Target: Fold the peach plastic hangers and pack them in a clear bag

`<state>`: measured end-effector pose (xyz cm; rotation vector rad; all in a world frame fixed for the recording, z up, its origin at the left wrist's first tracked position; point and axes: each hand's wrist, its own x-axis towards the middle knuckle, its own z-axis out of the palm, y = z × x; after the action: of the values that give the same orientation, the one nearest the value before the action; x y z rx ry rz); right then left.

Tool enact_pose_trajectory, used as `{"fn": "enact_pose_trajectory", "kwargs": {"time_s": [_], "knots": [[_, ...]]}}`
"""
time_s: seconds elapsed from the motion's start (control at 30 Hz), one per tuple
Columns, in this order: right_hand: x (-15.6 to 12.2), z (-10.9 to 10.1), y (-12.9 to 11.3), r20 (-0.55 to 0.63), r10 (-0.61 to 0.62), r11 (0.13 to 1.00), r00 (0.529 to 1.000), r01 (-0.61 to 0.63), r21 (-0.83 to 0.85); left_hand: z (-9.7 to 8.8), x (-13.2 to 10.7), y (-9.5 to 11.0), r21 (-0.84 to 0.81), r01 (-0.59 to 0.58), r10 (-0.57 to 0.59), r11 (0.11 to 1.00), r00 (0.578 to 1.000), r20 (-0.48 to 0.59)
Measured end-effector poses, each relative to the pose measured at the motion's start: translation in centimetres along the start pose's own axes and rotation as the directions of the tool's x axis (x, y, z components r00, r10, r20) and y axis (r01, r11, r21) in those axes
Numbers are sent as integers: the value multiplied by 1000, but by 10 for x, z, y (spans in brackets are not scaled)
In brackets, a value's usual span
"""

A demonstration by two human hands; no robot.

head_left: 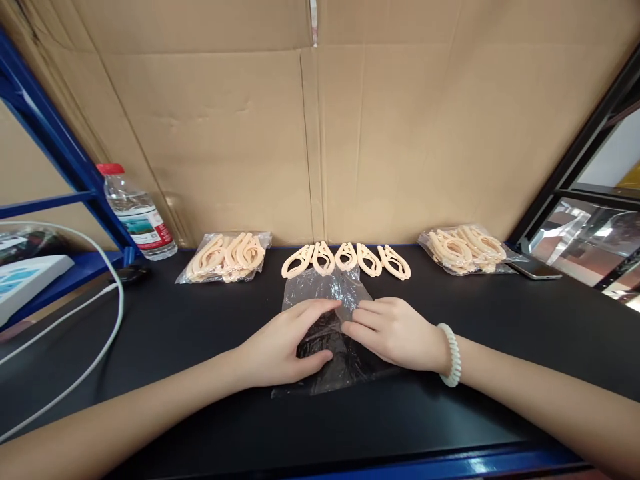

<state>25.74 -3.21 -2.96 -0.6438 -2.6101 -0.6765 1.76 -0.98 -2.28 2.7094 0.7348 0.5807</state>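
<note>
A clear plastic bag (pixel 327 288) lies flat on the black table (pixel 200 333) in front of me. My left hand (pixel 285 343) rests on the bag's left half, fingers spread, thumb low. My right hand (pixel 395 332), with a white coiled band at the wrist, lies on the bag's right half, fingertips meeting the left hand's near the bag's middle. Just beyond the bag, several loose peach-coloured plastic clips (pixel 346 259) lie in a row.
A filled bag of clips (pixel 227 256) lies at the back left and another filled bag of clips (pixel 465 248) at the back right. A water bottle (pixel 137 213), a white cable (pixel 100 347) and a phone (pixel 535 269) are around. A cardboard wall (pixel 320 133) stands behind.
</note>
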Motion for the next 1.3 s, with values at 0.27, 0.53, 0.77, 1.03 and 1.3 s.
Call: {"fn": "enact_pose_trajectory", "kwargs": {"time_s": [0.27,0.53,0.77,1.03,1.3], "knots": [[-15,-14,35,-53,5,986,999,4,166,3,-4,-8,138,-162,162,977,987,14],[-72,16,122,268,454,891,850,-425,-159,4,-6,-4,137,-304,317,943,945,-81],[-73,22,121,460,433,893,775,-440,-99,3,-6,-1,156,-359,378,920,919,-115],[-61,23,130,490,469,880,735,-439,-184,3,-3,1,123,-349,363,929,924,-120],[-68,17,133,508,447,863,737,-504,-29,1,-5,0,165,-383,404,909,907,-120]]}}
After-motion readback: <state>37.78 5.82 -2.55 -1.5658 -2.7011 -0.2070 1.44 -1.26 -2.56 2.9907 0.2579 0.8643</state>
